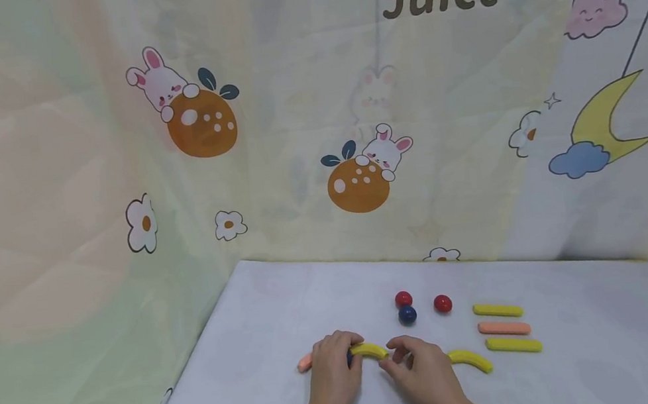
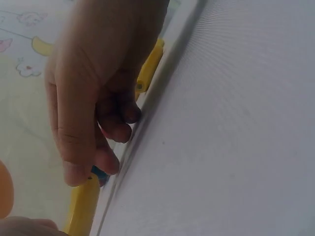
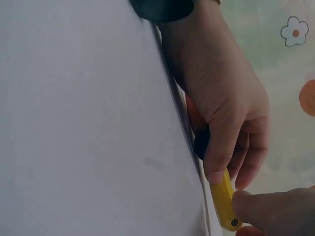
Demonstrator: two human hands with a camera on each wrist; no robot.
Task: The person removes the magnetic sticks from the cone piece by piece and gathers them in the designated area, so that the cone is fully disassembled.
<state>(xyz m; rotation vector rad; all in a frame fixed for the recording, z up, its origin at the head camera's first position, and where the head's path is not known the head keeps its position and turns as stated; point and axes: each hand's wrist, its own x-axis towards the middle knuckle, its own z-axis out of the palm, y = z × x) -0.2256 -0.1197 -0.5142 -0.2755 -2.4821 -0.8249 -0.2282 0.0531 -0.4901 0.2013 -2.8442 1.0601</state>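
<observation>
A yellow curved piece (image 1: 369,350) lies on the white table (image 1: 588,358) between my two hands. My left hand (image 1: 350,353) curls over its left end and over a dark blue ball (image 3: 201,142) joined to it. A pink stick (image 1: 304,363) pokes out from under that hand on the left. My right hand (image 1: 392,357) pinches the piece's right end with thumb and fingertips (image 3: 268,209). In the left wrist view the left hand (image 2: 106,147) covers the blue ball (image 2: 100,174) above the yellow piece (image 2: 82,206).
A second yellow curved piece (image 1: 470,360) lies right of my right hand. Behind it lie two yellow sticks (image 1: 497,310) (image 1: 513,345) with a pink stick (image 1: 504,328) between them. Two red balls (image 1: 404,298) (image 1: 442,303) and a blue ball (image 1: 407,314) sit farther back. A printed cloth (image 1: 292,132) hangs behind.
</observation>
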